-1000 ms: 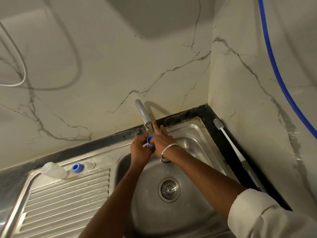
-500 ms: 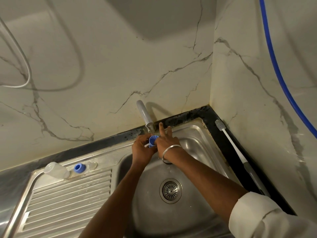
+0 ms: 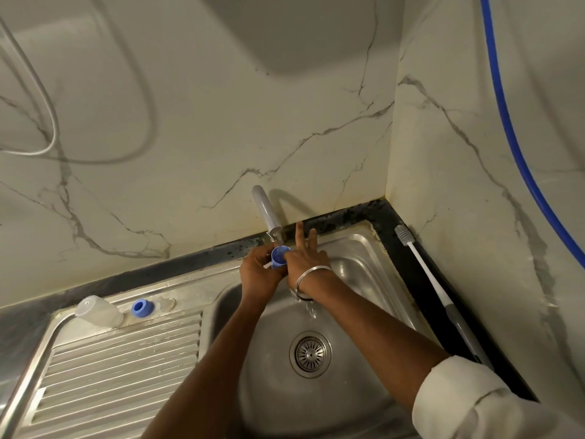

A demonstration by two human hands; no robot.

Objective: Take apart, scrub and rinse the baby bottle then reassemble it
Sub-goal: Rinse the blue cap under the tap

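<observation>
**Both hands at the tap, a blue cap between them**

The left hand point(image 3: 258, 274) curls its fingers round a small blue cap point(image 3: 280, 256) and holds it directly under the spout of the tap point(image 3: 266, 210), over the back of the sink point(image 3: 357, 248). The right hand point(image 3: 305, 259) lies against the cap's other side with two fingers straight, pointing at the wall; I cannot tell whether its thumb and other fingers pinch the cap. The cap is a short cup, its open mouth turned up towards the spout. Water falls below the right wrist.

The bottle body point(image 3: 99, 312) lies on its side at the top of the drainboard point(image 3: 120, 375), well apart from the hands. It is translucent and whitish, and its long axis runs along the sink's back rim. A blue ring point(image 3: 141, 308) sits just beside its right end. A long white bottle brush point(image 3: 427, 277) lies along the dark ledge by the right wall.
</observation>
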